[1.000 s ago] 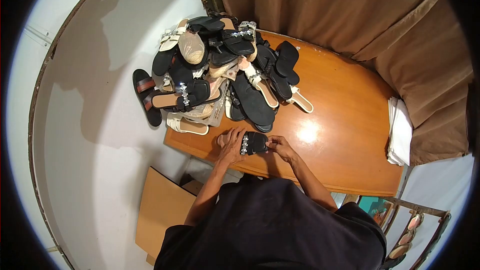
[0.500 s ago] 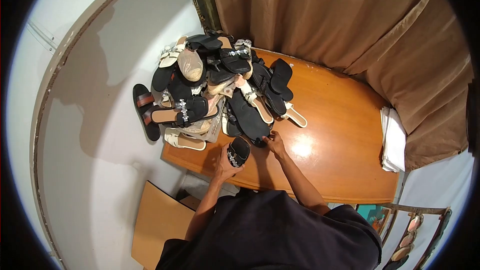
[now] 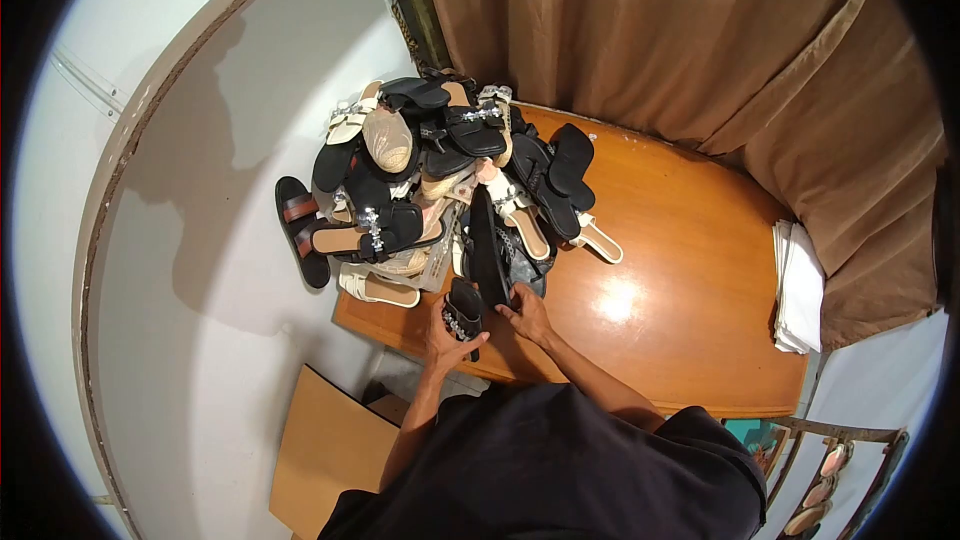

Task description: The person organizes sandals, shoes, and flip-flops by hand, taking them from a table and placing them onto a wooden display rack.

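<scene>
Recorder: Contents of left hand (image 3: 441,342)?

Observer: One jewelled black sandal (image 3: 463,308), tilted up over the near edge of the table (image 3: 690,285). Thumb and fingers were wrapped around it; some fingertips were hidden behind it. Clock centred between the hands, 12 on the far side: this hand lay on the 9 o'clock side.

Recorder: Right hand (image 3: 526,316)?

Observer: On the 3 o'clock side, thumb and fingers clamped on the near end of a long black sandal (image 3: 486,252). That sandal stood on edge, its far end pointing between 11 and 12. Contact between far end and heap could not be told.

Recorder: Surroundings?

Observer: Heap of footwear (image 3: 408,140) at 11, black, cream and tan pieces overlapping. Dark textured footwear (image 3: 530,267) lay just beside the long sandal, toward 1. Dark slide with brown straps (image 3: 299,225) at 10, on the heap's outer edge. Cream slide (image 3: 600,240) between 1 and 2, at the heap's other edge.

Recorder: Farther out?

Observer: White stack (image 3: 798,285) near 3, at the table's far end. Brown curtain (image 3: 650,30) at 1, behind the table. Tan board (image 3: 325,450) at 8, below table level.
</scene>
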Demonstrator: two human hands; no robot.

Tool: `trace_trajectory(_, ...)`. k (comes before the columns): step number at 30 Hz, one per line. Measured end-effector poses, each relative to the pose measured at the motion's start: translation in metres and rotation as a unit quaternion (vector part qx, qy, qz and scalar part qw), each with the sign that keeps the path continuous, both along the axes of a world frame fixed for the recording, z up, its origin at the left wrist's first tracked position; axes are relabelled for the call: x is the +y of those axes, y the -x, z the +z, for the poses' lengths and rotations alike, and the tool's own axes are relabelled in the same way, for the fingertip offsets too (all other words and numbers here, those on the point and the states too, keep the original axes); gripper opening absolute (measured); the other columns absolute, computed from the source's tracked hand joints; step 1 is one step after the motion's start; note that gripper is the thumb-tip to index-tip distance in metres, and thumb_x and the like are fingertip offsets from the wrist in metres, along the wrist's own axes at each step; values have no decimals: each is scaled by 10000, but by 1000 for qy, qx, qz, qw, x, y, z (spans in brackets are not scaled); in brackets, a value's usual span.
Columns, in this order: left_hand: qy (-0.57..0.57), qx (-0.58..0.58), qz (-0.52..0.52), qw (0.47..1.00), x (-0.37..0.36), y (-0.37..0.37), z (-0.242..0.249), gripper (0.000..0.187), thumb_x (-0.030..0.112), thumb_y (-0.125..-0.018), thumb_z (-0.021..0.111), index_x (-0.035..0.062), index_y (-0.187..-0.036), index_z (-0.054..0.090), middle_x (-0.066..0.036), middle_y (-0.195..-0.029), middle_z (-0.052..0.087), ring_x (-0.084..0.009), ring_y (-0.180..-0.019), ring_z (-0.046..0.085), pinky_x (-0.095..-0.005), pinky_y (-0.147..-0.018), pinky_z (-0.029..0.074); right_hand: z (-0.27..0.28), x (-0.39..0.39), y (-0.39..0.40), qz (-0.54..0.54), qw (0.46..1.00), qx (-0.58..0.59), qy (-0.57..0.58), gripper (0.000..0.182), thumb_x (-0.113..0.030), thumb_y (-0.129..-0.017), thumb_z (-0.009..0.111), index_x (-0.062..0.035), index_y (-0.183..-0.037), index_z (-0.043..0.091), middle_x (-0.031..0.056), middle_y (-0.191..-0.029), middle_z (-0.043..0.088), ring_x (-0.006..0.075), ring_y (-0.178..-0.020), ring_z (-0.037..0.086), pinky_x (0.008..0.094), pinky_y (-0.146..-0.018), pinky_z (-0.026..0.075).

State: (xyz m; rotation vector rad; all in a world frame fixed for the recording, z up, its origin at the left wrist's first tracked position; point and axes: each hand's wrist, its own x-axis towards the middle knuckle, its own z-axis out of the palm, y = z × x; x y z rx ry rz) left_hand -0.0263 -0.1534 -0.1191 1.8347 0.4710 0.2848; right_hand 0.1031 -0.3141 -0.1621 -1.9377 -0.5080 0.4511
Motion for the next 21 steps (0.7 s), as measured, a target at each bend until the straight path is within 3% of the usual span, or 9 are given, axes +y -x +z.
trace_trajectory(1,0,6,5,1000,1,-1,6,941,239,-611,911,14,-1353,377,-159,-1240,525,-260,-1120,558,-398,-935,492,8,-1,4,6,999,-50,14,314,-147,-797,770,-24,-874,492,107,-736,517,223,-658,538,358,-612,444)
trace_trajectory(2,0,11,10,1000,1,-2,11,923,239,-619,910,7,-1342,385,-153,-1226,532,-248,-1108,563,-391,-936,490,8,-2,5,18,998,-56,29,332,-187,-811,755,0,-903,497,164,-811,532,324,-705,553,410,-653,452)
trace_trajectory(5,-17,-3,14,1000,4,0,1,868,162,-651,899,22,-1335,383,-107,-1189,542,-191,-1084,558,-340,-946,489,17,-1,6,48,991,-117,41,339,-207,-829,742,10,-932,503,186,-846,536,362,-775,557,432,-695,449)
trace_trajectory(8,11,-15,29,999,2,0,4,871,164,-652,903,18,-1334,382,-111,-1192,537,-194,-1090,553,-338,-952,484,22,1,7,60,994,-95,15,344,-222,-845,724,22,-952,505,208,-883,535,402,-823,543,460,-734,442)
trace_trajectory(12,-10,27,43,999,-1,-1,20,863,158,-657,900,16,-1333,382,-116,-1201,531,-199,-1092,552,-340,-948,488,9,-2,4,42,993,-110,20,336,-228,-867,699,30,-952,500,219,-881,553,409,-816,554,471,-739,447)
trace_trajectory(18,29,-6,39,999,-8,-7,21,864,190,-649,907,30,-1325,394,-108,-1199,524,-202,-1085,549,-350,-943,489,-15,-25,-13,-8,993,-27,113,323,-229,-890,670,54,-970,536,243,-834,627,422,-783,610,461,-735,484)
trace_trajectory(21,23,-6,36,999,-16,-13,29,864,223,-635,917,36,-1305,406,-102,-1177,531,-204,-1064,555,-354,-930,491,-40,-41,-27,-7,996,-23,88,332,-247,-886,685,50,-996,588,213,-843,668,353,-768,651,420,-722,514)
